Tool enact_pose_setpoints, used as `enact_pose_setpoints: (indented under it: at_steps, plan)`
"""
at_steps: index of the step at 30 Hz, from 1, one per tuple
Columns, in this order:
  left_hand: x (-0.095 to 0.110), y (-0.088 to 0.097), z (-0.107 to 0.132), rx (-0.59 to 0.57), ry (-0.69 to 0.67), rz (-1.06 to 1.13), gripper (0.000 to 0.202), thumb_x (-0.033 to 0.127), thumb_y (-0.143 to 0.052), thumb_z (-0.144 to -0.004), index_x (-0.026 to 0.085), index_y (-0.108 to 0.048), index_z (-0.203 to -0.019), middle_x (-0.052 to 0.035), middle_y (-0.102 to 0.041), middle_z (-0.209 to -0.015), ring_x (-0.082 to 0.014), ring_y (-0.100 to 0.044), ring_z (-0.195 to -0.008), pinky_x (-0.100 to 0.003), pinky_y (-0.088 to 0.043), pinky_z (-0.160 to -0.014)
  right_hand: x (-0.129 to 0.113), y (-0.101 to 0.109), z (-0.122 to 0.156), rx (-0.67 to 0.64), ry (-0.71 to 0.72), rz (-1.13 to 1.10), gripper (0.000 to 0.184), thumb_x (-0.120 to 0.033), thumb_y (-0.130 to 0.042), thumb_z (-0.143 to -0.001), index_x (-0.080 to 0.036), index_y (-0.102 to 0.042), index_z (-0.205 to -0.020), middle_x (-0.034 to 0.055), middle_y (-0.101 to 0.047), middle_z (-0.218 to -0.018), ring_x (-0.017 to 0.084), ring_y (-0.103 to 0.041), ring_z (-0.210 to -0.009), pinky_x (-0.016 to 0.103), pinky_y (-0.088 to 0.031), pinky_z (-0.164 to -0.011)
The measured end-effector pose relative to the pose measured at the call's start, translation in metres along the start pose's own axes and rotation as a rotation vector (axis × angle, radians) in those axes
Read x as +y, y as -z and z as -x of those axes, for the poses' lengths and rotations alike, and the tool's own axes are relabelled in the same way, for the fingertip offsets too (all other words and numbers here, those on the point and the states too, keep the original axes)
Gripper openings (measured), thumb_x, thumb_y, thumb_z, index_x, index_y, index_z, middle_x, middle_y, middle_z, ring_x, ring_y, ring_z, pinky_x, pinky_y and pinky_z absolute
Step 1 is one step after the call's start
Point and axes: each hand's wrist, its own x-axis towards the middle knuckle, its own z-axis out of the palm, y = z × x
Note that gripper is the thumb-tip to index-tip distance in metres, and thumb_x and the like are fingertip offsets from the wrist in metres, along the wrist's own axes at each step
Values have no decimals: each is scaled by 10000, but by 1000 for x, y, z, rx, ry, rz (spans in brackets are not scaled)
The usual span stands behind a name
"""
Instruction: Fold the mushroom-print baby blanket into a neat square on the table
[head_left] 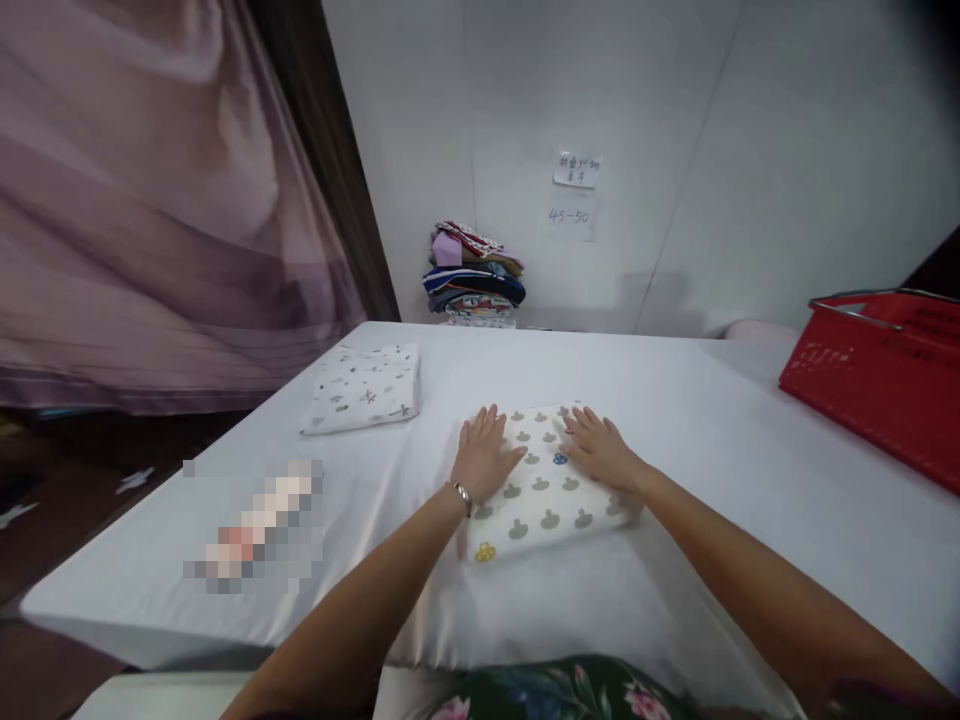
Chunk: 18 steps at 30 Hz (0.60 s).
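Note:
A folded white cloth (pixel 541 490) printed with grey shapes lies on the white table (pixel 697 440) in front of me. My left hand (pixel 484 455) rests flat on its left part, fingers stretched out, a bracelet at the wrist. My right hand (pixel 600 448) lies flat on its far right part, fingers spread. Neither hand grips anything.
A second folded patterned cloth (pixel 365 388) lies at the table's far left. A stack of folded clothes (pixel 474 275) stands against the back wall. A red basket (pixel 885 375) sits at the right edge. A pink curtain (pixel 150 200) hangs on the left.

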Motion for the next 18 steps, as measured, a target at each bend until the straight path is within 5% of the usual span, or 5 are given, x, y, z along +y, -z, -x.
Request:
enact_pose_setpoints:
  at_steps: [5,9,13,18]
  plan:
    - [-1,-15,29,-67,22,70,703,610,-337,-804,173,-314,-1354,-90,-224,-1457,-233,-121,-1354,-464,-31,-1095,17,-24,18,-30,-52,-172,708,-631,-343,-810,-254,-243,-1401,13,-89,-1478,237,-12,-1351,427,-108,-1094]
    - [-7,-17,35,54,53,261,589,510,-425,-814,181,-398,-1300,-86,-272,-1442,-217,-162,-1346,-430,-69,-1104,19,-18,21,25,-104,-417,662,-595,-452,-779,-278,-356,-1352,-16,-153,-1467,233,-76,-1348,398,-116,-1104]
    - [-23,-10,49,283,385,603,471,371,-488,-809,168,-460,-1233,-112,-438,-1333,-215,-385,-1235,-355,-295,-1030,26,-6,38,172,-419,-779,611,-524,-506,-779,-253,-409,-1319,36,-378,-1380,238,-399,-1227,344,-362,-1000]
    - [-35,-1,57,149,689,1001,569,357,-617,-721,164,-444,-1227,-136,-497,-1251,-211,-564,-974,-284,-478,-713,38,-2,43,117,-600,-815,602,-456,-566,-757,-187,-447,-1283,102,-523,-1253,229,-533,-1087,292,-467,-847]
